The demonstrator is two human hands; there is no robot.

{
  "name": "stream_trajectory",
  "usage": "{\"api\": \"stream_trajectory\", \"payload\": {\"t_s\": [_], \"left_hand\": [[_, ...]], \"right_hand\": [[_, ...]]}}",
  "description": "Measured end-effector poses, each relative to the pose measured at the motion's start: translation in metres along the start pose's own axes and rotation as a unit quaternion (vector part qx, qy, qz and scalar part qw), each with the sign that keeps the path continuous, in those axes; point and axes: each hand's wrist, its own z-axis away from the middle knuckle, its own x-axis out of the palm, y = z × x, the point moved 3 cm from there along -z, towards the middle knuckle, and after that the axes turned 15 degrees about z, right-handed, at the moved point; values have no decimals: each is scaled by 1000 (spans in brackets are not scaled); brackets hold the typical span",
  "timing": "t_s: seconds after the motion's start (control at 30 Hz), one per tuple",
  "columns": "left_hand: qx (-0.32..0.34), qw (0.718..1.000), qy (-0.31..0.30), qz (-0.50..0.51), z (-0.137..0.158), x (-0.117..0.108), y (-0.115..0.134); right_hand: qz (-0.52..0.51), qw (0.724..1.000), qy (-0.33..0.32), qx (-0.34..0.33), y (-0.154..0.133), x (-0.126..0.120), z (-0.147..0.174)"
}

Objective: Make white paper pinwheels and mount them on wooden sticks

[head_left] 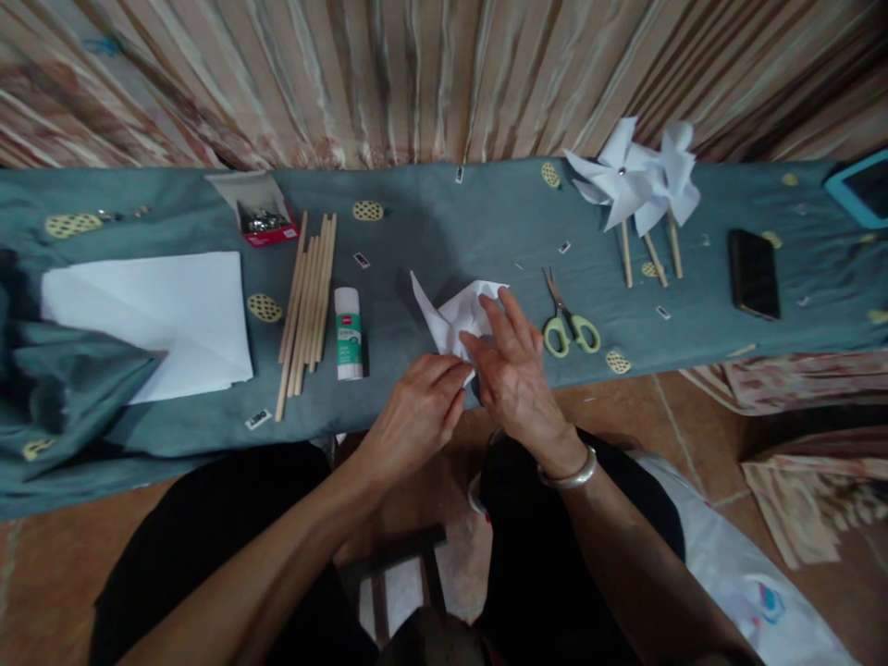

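Note:
A folded white paper pinwheel (448, 319) lies at the front middle of the cloth-covered table, one pointed blade standing up at its left. My left hand (423, 407) is closed, pinching the paper's near corner. Over the paper's right side is my right hand (510, 370), its fingers spread and touching the sheet; a silver bangle circles that wrist. The pinwheel's centre is partly hidden by my fingers. Just right of my right hand lie scissors (570, 324) with green handles, blades pointing away. A glue stick (348, 333) with a white cap lies left of the paper.
Wooden sticks (305, 296) lie left of the glue stick, near an opened red box (267, 231) of metal pins. White paper sheets (187, 314) lie farther left. Several finished pinwheels (617, 176) rest at back right, near a dark phone (755, 275) and a blue-edged device (860, 190).

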Motion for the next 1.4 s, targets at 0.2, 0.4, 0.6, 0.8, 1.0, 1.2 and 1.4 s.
{"api": "stream_trajectory", "payload": {"t_s": [0.2, 0.4, 0.6, 0.8, 1.0, 1.2, 1.4], "left_hand": [[0, 1000, 7, -2, 0, -6, 2], [0, 999, 34, -19, 1, -26, 1], [10, 997, 47, -64, 2, -34, -5], [15, 988, 44, -149, -7, -28, -3], [14, 984, 12, -180, -21, -17, -3], [7, 984, 11, -177, -26, -12, -7], [-6, 985, 12, -173, -27, -12, -8]], "right_hand": [[29, 999, 12, -10, -2, 8, 8], [34, 999, 18, -19, -2, 15, 12], [35, 999, 22, -22, -3, 16, 7], [47, 998, 21, -39, -8, 13, 6], [38, 999, 18, -35, -6, 12, 7], [23, 1000, 2, -11, 3, 11, 3], [25, 1000, 7, -15, 3, 13, 3]]}}
